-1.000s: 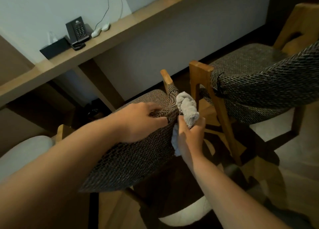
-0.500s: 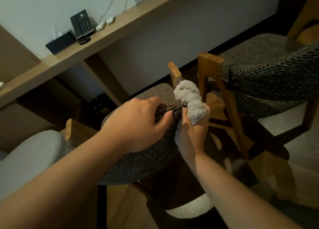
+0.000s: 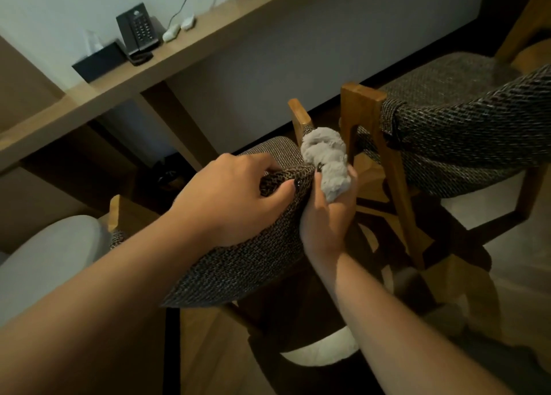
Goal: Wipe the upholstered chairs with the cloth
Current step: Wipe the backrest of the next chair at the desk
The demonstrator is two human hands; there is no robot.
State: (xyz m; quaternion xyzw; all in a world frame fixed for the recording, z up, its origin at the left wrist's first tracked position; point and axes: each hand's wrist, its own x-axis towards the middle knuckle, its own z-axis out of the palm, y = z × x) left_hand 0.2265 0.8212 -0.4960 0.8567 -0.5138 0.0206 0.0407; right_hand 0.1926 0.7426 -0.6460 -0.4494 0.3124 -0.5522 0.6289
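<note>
A chair with dark woven upholstery has its curved backrest (image 3: 238,263) right in front of me. My left hand (image 3: 229,198) grips the top edge of that backrest, fingers curled over the fabric. My right hand (image 3: 328,215) holds a bunched grey cloth (image 3: 328,159) against the backrest's right end, beside the wooden post (image 3: 299,117). A second chair of the same fabric (image 3: 465,138) stands close on the right, its wooden post (image 3: 366,117) a short way from the cloth.
A long wooden desk (image 3: 185,57) runs along the wall with a black phone (image 3: 137,28), a black tissue box (image 3: 98,60) and white plugs (image 3: 179,28). A pale rounded cushion (image 3: 38,263) is at the lower left. The floor is wood.
The cloth in my right hand has slid up along the right end of the backrest toward the post. My left hand keeps its grip on the top edge. The view has shifted slightly.
</note>
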